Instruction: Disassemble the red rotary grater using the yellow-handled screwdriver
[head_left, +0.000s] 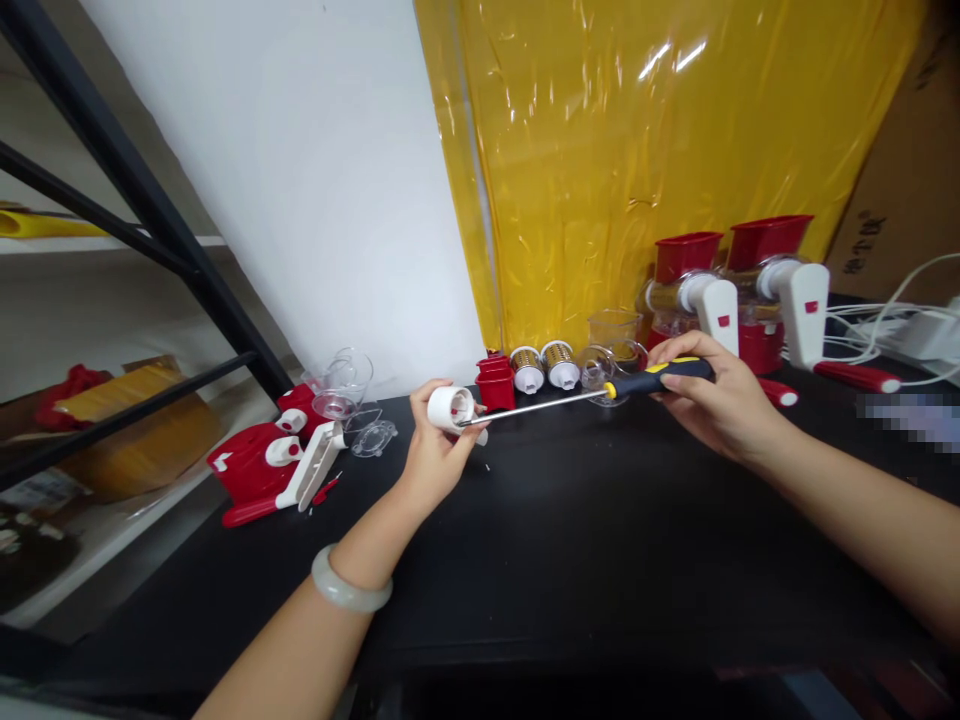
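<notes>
My left hand (439,445) holds a white cylindrical part (448,408) above the black table, its open end turned toward the right. My right hand (709,400) is wrapped round the dark blue and yellow handle of a screwdriver (547,404). The long metal shaft points left, and its tip is at the lower rim of the white part, beside my left fingers. Whether the tip touches a screw is too small to tell. Behind the shaft stand a red part (495,383) and two metal drums with white ends (528,370).
Red and white grater parts (259,465) and clear plastic pieces (373,436) lie at the left. Two assembled red and white graters (802,300) stand at the back right, near white cables (874,330). A black-framed shelf (142,200) borders the left side.
</notes>
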